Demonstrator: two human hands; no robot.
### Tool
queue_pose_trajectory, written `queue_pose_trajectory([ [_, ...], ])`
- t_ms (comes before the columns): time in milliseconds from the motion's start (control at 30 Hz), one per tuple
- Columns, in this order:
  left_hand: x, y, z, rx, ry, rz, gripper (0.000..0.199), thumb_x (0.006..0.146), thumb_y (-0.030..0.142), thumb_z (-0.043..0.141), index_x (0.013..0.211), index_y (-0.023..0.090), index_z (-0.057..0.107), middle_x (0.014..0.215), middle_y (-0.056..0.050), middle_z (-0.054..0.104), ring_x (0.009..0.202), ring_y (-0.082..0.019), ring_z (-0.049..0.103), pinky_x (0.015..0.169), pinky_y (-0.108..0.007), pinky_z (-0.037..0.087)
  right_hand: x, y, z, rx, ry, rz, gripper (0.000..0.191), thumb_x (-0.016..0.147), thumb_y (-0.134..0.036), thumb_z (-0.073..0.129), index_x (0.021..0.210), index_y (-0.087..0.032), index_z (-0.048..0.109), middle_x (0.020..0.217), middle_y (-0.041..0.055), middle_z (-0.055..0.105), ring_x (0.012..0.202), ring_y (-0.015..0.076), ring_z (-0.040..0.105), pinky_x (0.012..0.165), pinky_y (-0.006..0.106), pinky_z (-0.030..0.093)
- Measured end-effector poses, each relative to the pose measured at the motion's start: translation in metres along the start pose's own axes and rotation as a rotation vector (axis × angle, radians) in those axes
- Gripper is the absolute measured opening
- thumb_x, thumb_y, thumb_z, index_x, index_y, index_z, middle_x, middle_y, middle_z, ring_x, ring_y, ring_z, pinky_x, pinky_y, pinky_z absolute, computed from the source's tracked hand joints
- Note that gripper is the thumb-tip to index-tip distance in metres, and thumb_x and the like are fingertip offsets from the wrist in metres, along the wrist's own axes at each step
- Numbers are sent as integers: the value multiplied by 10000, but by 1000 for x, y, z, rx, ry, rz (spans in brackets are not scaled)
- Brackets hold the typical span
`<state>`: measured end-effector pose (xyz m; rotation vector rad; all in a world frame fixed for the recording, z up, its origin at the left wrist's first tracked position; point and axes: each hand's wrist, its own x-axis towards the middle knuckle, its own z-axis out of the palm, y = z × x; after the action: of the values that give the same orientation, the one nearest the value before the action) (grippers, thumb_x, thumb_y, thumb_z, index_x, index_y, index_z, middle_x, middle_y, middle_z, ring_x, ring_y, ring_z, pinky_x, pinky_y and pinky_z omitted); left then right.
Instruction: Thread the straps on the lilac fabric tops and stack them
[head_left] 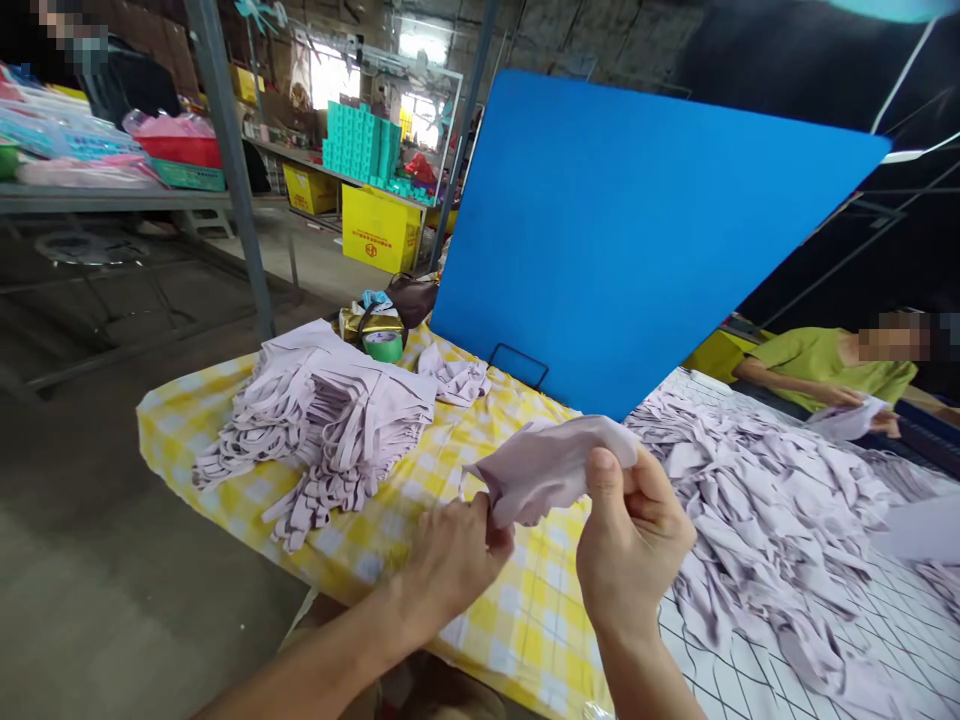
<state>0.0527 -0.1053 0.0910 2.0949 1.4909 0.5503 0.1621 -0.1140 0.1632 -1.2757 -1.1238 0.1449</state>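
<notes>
Pinching 1 mauve cloth at opposite ends, the left hand and right hand hold it above the checked tablecloth, right of stacked pieces.

I've got both hands up on my feed: the left hand and right hand grip one lilac fabric piece over the yellow-checked worktop! I see a strappy stack leftward, a blue panel ahead, a loose heap rightward, a co-worker beyond.
</notes>
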Motion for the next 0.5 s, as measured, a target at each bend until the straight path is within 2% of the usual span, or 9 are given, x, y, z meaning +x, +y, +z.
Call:
queue_pose_trajectory([
  [67, 8, -10, -9, -60, 66, -4, 168, 768, 210, 484, 881, 163, 598, 772, -86, 664, 718, -223, 622, 634, -287, 416, 1, -2, -4, 57, 56, 6, 216, 772, -378, 626, 878, -193, 657, 524, -58, 456, 454, 60, 355, 421, 190, 285],
  [100, 12, -17, -14, -128, 93, -2, 176, 732, 146, 485, 858, 170, 606, 779, -71, 664, 723, -206, 615, 634, -271, 412, 2, -3, -6, 96, 88, 28, 227, 764, -377, 637, 899, -195, 650, 524, -63, 440, 458, 60, 348, 423, 188, 286],
  [200, 21, -40, -28, -483, 104, -26, 207, 664, 74, 474, 783, 168, 616, 736, -25, 650, 688, -167, 585, 603, -235, 403, 7, -3, -13, 223, 141, 128, 222, 750, -354, 659, 900, -196, 616, 541, -74, 407, 476, 58, 350, 454, 186, 323],
  [267, 25, -52, -34, -816, 19, -66, 170, 660, 100, 496, 764, 150, 620, 689, -15, 639, 642, -154, 572, 580, -226, 406, 11, -2, -18, 297, 143, 190, 208, 746, -324, 665, 890, -197, 585, 544, -83, 379, 477, 59, 362, 475, 188, 355],
  [400, 24, -63, -37, -1512, -278, -108, 169, 659, 159, 608, 817, 114, 649, 719, -48, 670, 667, -162, 611, 643, -239, 441, 16, 13, -24, 393, 155, 391, 321, 737, -290, 673, 1009, -234, 513, 554, -94, 404, 481, 74, 428, 461, 185, 412],
  [500, 21, -60, -32, -1858, -413, -112, 225, 734, 268, 614, 880, 101, 649, 755, -70, 685, 732, -186, 640, 727, -281, 466, 14, 42, -23, 541, 163, 627, 282, 674, -231, 722, 874, -237, 523, 577, -98, 465, 478, 63, 473, 485, 190, 483],
])
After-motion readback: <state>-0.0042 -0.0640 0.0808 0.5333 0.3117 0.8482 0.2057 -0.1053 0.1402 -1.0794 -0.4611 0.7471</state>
